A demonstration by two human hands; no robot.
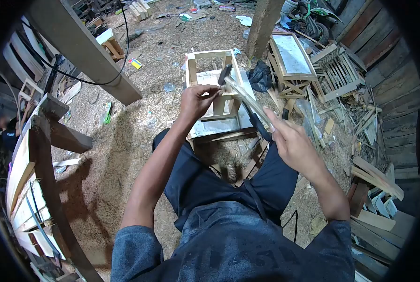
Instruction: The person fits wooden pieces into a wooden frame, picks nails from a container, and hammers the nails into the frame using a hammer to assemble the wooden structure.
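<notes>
My right hand (292, 141) is wrapped round the wooden handle of a hammer (242, 92), whose dark head is up over a wooden frame (191, 75). To its left, my left hand (198, 99) is pinched at the frame's near crosspiece; what its fingertips hold is too small to make out. The frame rests on a low, pale-topped bench (214, 127) between my knees. A black-handled tool (258, 124) lies by the bench's right side, partly hidden by my right hand and the hammer.
A wooden post (97, 51) stands at the left and another (263, 28) behind the bench. Wooden structures (45, 136) are at the far left, with a person (8, 134) beyond. A white-topped table (292, 54) and wood scraps (377, 178) are at the right. Shavings cover the floor.
</notes>
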